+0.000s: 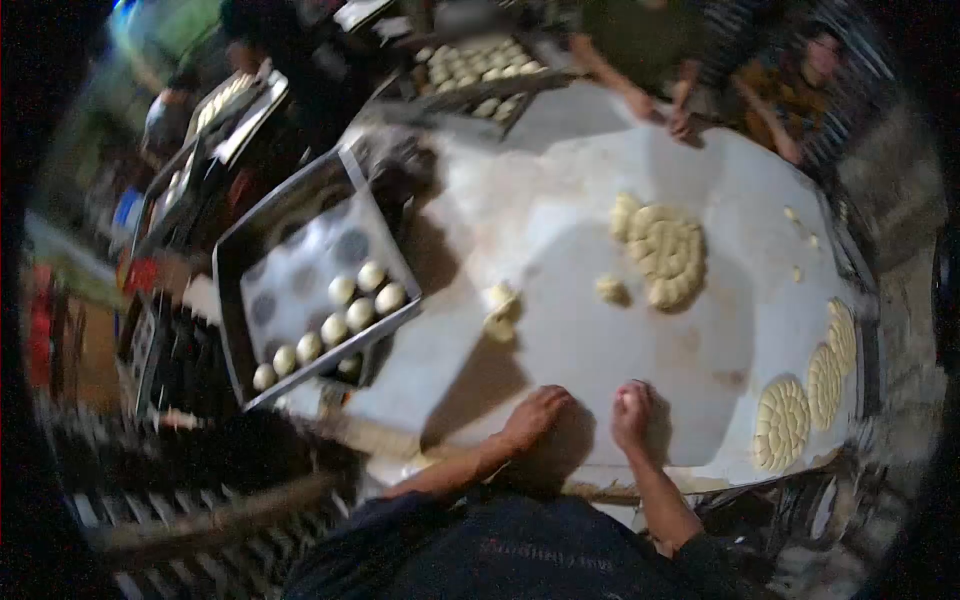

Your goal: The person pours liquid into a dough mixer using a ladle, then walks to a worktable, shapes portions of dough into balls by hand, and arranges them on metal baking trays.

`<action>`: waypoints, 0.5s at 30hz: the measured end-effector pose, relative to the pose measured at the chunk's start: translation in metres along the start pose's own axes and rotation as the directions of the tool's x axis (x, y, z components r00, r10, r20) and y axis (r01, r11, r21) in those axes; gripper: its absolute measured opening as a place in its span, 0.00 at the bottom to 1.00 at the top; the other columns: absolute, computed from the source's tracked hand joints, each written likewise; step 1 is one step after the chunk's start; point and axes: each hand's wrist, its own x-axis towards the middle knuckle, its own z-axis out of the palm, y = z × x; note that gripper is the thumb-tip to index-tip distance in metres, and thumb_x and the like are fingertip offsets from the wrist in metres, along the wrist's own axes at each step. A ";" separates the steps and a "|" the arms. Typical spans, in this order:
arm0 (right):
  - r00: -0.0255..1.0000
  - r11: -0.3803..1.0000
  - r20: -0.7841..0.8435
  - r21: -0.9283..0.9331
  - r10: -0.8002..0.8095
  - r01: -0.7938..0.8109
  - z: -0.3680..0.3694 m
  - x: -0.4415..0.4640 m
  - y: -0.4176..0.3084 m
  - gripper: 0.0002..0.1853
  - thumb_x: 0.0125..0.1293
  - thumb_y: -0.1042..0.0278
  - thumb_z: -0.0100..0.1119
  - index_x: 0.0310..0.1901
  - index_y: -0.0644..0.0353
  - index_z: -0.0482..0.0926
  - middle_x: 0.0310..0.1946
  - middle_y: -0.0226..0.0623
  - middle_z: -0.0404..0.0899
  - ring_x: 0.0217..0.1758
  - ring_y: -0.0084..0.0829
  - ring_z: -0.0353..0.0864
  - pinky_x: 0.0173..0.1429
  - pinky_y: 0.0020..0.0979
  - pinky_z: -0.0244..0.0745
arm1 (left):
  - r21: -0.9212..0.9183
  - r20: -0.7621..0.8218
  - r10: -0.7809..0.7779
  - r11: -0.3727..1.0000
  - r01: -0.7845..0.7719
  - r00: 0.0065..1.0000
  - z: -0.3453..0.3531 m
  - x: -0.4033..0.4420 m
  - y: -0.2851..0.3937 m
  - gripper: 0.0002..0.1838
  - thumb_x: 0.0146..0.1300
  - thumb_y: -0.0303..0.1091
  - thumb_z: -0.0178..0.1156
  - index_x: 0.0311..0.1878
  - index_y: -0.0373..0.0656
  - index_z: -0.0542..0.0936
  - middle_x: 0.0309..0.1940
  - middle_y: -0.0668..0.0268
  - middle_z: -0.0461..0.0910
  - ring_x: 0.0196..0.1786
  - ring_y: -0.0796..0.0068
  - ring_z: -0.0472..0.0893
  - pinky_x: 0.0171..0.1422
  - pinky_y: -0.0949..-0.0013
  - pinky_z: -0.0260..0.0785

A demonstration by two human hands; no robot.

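My left hand (540,412) is low over the near part of the pale work table (570,350), its fingers curled down, and whatever may be under them is hidden. To its right my right hand (631,412) is closed like a fist, and I cannot make out anything inside it. Beyond the left hand lie irregular pieces of dough (500,312). A small dough lump (611,290) is farther out, beside a large cluster of dough pieces (667,257) pressed together.
At left a metal tray (232,330) holds several round dough balls (360,315). Scored dough rounds (781,425) line the right table edge. Another filled tray (478,66) stands at the back. Across the table are a co-worker's hands (660,110) and another person (790,95).
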 end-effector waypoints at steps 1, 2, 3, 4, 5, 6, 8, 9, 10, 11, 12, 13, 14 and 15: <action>0.997 0.997 -0.038 0.026 0.069 -0.068 -0.003 -0.019 -0.002 0.10 0.52 0.80 0.55 0.38 0.62 0.73 0.40 0.44 0.75 0.50 0.49 0.72 0.59 0.45 0.63 | -0.016 -0.017 -0.056 0.998 0.056 0.998 -0.003 -0.025 -0.002 0.22 0.60 0.28 0.48 0.60 0.42 0.72 0.57 0.57 0.71 0.60 0.54 0.70 0.65 0.58 0.66; 0.996 0.996 -0.006 0.010 0.085 -0.085 -0.005 -0.034 0.017 0.11 0.51 0.80 0.56 0.38 0.61 0.75 0.41 0.43 0.76 0.51 0.47 0.72 0.59 0.44 0.64 | 0.025 0.102 -0.026 0.999 0.024 0.994 -0.010 -0.046 -0.008 0.23 0.60 0.30 0.50 0.60 0.43 0.72 0.57 0.57 0.72 0.61 0.54 0.70 0.65 0.58 0.66; 0.969 0.973 0.095 0.020 0.228 -0.231 -0.023 -0.033 0.021 0.11 0.52 0.80 0.56 0.39 0.60 0.76 0.41 0.44 0.77 0.50 0.45 0.74 0.57 0.42 0.67 | 0.054 0.230 0.006 0.998 -0.019 0.973 -0.018 -0.069 -0.016 0.23 0.59 0.31 0.51 0.60 0.43 0.72 0.58 0.58 0.72 0.62 0.55 0.69 0.66 0.59 0.65; 0.897 0.914 0.190 -0.004 0.400 -0.406 -0.048 -0.019 0.004 0.10 0.54 0.79 0.55 0.39 0.60 0.77 0.38 0.44 0.79 0.46 0.43 0.77 0.54 0.38 0.70 | -0.174 0.250 -0.132 0.969 0.178 0.959 -0.028 -0.087 -0.031 0.24 0.58 0.33 0.57 0.60 0.43 0.72 0.56 0.56 0.74 0.60 0.56 0.72 0.64 0.59 0.67; 0.753 0.806 0.320 -0.065 0.575 -0.588 -0.057 -0.014 0.020 0.07 0.58 0.74 0.53 0.37 0.62 0.78 0.34 0.44 0.79 0.41 0.40 0.79 0.51 0.36 0.72 | -0.188 0.251 -0.157 0.960 0.207 0.955 -0.062 -0.099 -0.032 0.24 0.58 0.33 0.57 0.60 0.43 0.72 0.56 0.56 0.74 0.60 0.56 0.72 0.64 0.59 0.67; 0.731 0.806 0.340 -0.265 0.592 -0.530 -0.064 -0.006 0.029 0.10 0.64 0.68 0.50 0.37 0.63 0.79 0.32 0.42 0.79 0.40 0.33 0.79 0.48 0.34 0.76 | -0.281 0.251 -0.145 0.935 0.215 0.957 -0.118 -0.104 -0.021 0.23 0.56 0.30 0.61 0.57 0.42 0.73 0.53 0.55 0.76 0.57 0.55 0.74 0.62 0.59 0.68; 0.663 0.753 0.389 -0.142 0.640 -0.643 -0.058 0.027 -0.018 0.12 0.67 0.65 0.48 0.39 0.64 0.79 0.33 0.40 0.79 0.40 0.31 0.79 0.47 0.33 0.77 | -0.339 0.100 -0.159 0.923 0.184 0.982 -0.225 -0.104 -0.001 0.23 0.51 0.28 0.66 0.53 0.40 0.75 0.48 0.53 0.78 0.53 0.54 0.77 0.59 0.60 0.70; 0.590 0.662 0.438 -0.015 0.678 -0.749 -0.049 0.044 -0.048 0.14 0.69 0.62 0.47 0.42 0.64 0.78 0.35 0.37 0.79 0.40 0.28 0.78 0.46 0.32 0.79 | -0.304 -0.044 -0.185 0.938 0.163 0.982 -0.270 -0.106 0.002 0.24 0.50 0.29 0.68 0.52 0.40 0.76 0.46 0.53 0.79 0.51 0.55 0.79 0.57 0.60 0.71; 0.712 0.718 0.440 0.191 0.547 -0.669 -0.030 0.058 -0.083 0.16 0.70 0.60 0.47 0.44 0.64 0.78 0.37 0.36 0.78 0.42 0.27 0.78 0.46 0.32 0.79 | -0.202 -0.151 -0.181 0.968 0.149 0.972 -0.305 -0.110 -0.014 0.23 0.51 0.29 0.68 0.52 0.40 0.76 0.45 0.53 0.79 0.50 0.56 0.79 0.56 0.60 0.71; 0.820 0.734 0.404 0.390 0.406 -0.556 -0.005 0.075 -0.127 0.17 0.71 0.58 0.46 0.46 0.64 0.77 0.39 0.35 0.77 0.43 0.27 0.78 0.47 0.32 0.79 | -0.075 -0.350 -0.102 0.994 0.081 0.931 -0.337 -0.117 -0.026 0.24 0.50 0.28 0.68 0.52 0.40 0.76 0.44 0.53 0.80 0.47 0.56 0.81 0.53 0.60 0.72; 0.869 0.795 0.444 0.437 0.216 -0.421 0.006 0.104 -0.189 0.15 0.67 0.71 0.51 0.53 0.68 0.73 0.45 0.40 0.78 0.47 0.32 0.79 0.48 0.32 0.79 | -0.097 -0.376 -0.278 0.961 0.261 0.884 -0.358 -0.129 -0.048 0.23 0.49 0.27 0.68 0.51 0.40 0.76 0.44 0.53 0.79 0.46 0.55 0.81 0.51 0.60 0.73; 0.916 0.814 0.402 0.534 -0.005 -0.230 0.021 0.126 -0.245 0.15 0.65 0.72 0.53 0.52 0.66 0.74 0.46 0.42 0.78 0.48 0.34 0.79 0.51 0.33 0.77 | -0.123 -0.398 -0.440 0.895 0.429 0.805 -0.375 -0.139 -0.073 0.22 0.49 0.27 0.68 0.50 0.39 0.77 0.44 0.52 0.79 0.46 0.54 0.81 0.50 0.59 0.73; 0.922 0.880 0.321 0.474 -0.217 0.042 0.029 0.149 -0.302 0.15 0.63 0.72 0.55 0.51 0.65 0.74 0.47 0.46 0.77 0.48 0.39 0.80 0.52 0.34 0.75 | -0.002 -0.448 -0.439 0.872 0.490 0.779 -0.387 -0.146 -0.105 0.22 0.48 0.26 0.68 0.50 0.39 0.77 0.45 0.52 0.79 0.47 0.53 0.80 0.52 0.59 0.73; 0.904 0.824 0.188 0.510 -0.385 0.246 0.040 0.167 -0.348 0.15 0.60 0.72 0.59 0.49 0.64 0.75 0.45 0.48 0.77 0.47 0.43 0.80 0.51 0.35 0.74 | 0.114 -0.501 -0.429 0.828 0.549 0.752 -0.389 -0.153 -0.130 0.22 0.47 0.25 0.68 0.49 0.38 0.78 0.46 0.51 0.79 0.48 0.53 0.80 0.53 0.59 0.72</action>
